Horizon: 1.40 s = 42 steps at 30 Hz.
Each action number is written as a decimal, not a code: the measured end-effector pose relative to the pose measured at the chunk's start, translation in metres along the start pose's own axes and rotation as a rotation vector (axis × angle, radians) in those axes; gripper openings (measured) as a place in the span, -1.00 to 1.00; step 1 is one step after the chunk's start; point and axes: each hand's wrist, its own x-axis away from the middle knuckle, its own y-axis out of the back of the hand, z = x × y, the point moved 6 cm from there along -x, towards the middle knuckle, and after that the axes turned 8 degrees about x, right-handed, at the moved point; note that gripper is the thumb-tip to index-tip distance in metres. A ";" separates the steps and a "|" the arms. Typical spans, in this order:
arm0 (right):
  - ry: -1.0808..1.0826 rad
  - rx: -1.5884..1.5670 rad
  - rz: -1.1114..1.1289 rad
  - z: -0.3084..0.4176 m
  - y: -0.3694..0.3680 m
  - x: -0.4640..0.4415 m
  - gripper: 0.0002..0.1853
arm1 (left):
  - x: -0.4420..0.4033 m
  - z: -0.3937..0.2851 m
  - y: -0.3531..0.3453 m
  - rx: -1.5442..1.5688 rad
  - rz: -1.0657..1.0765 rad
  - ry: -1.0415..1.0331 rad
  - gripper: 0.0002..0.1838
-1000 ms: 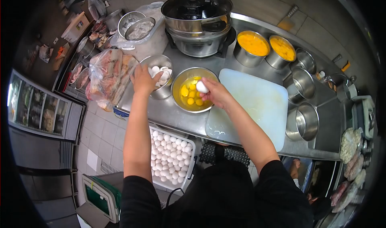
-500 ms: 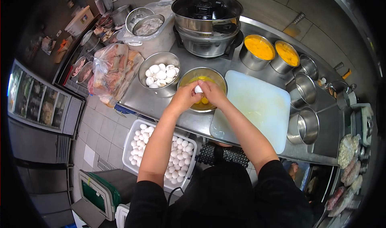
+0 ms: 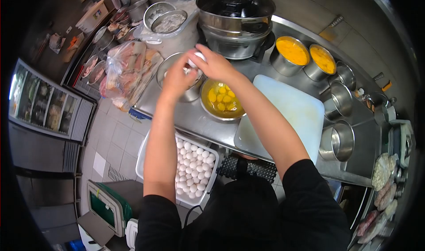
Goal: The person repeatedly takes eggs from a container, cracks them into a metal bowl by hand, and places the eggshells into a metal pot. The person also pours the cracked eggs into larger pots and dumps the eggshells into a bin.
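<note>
Left hand (image 3: 177,79) and right hand (image 3: 215,65) pinch a white shell (image 3: 198,58), partly hiding the metal bowl (image 3: 162,68) beside the yolk bowl (image 3: 230,115); white board (image 3: 292,118) opposite.

In a commercial-style kitchen
Recognisable by a steel bench (image 3: 177,116) below the right grip (image 3: 199,56), large pot (image 3: 232,45) beyond, metal containers (image 3: 283,66) to its right, tiled floor (image 3: 120,140) and glass-fronted cabinet (image 3: 42,101) to its left.

On the tabletop (image 3: 186,118), the yolk bowl (image 3: 222,101) sits between another bowl (image 3: 164,68) and the board (image 3: 290,114), seemingly touching the board.
</note>
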 end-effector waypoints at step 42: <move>-0.580 -0.061 0.151 -0.001 -0.023 0.357 -0.50 | 0.304 0.094 -0.102 0.605 0.090 0.657 -0.55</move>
